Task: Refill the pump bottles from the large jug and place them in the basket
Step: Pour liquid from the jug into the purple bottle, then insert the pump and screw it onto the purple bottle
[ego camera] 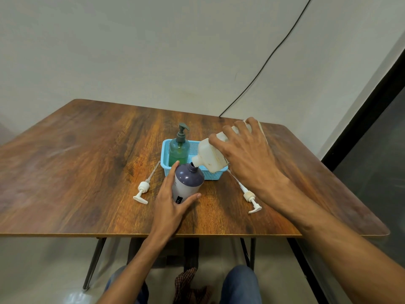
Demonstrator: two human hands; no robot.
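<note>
My left hand point(173, 199) grips a purple-topped, pale-bodied bottle point(187, 182) standing on the wooden table point(87, 172), its neck open. My right hand point(245, 154) holds a large white jug point(209, 155) tipped to the left, its spout right at the bottle's mouth. Behind them sits a blue basket point(166, 154) with a green pump bottle point(179, 148) upright in its left end. Two white pump heads lie on the table: one point(143, 188) left of the purple bottle, one point(249, 197) right of it, under my right forearm.
A black cable point(263, 62) runs down the wall to the table's far edge. A dark glass panel point(377, 161) stands to the right. The table's front edge is close to my knees.
</note>
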